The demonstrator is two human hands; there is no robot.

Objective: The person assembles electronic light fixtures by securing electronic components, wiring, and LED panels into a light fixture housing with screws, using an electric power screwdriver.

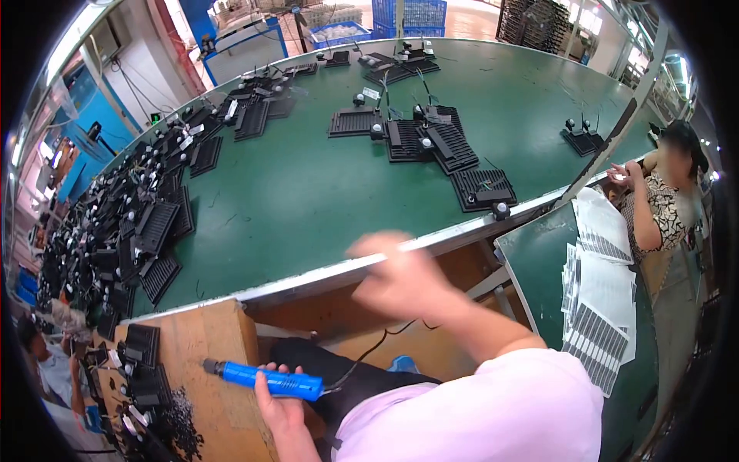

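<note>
My left hand (279, 400) is wrapped round a blue electric screwdriver (265, 380) with a dark tip, held level over the wooden bench top. Its black cord (368, 350) trails off to the right across my lap. My right hand (399, 276) is raised in front of me near the edge of the green table. Motion smears its fingers, so I cannot make out whether they hold anything. On the bench to the left lie black finned housings (146, 383) beside a heap of small dark screws (183, 423).
The green table (285, 200) carries black finned lamp housings (400, 138) with sensors and wires, piled thickest along the left (131, 215). Printed label sheets (600, 292) lie on a side table at right. One person (666, 192) sits at right, another (58, 366) at far left.
</note>
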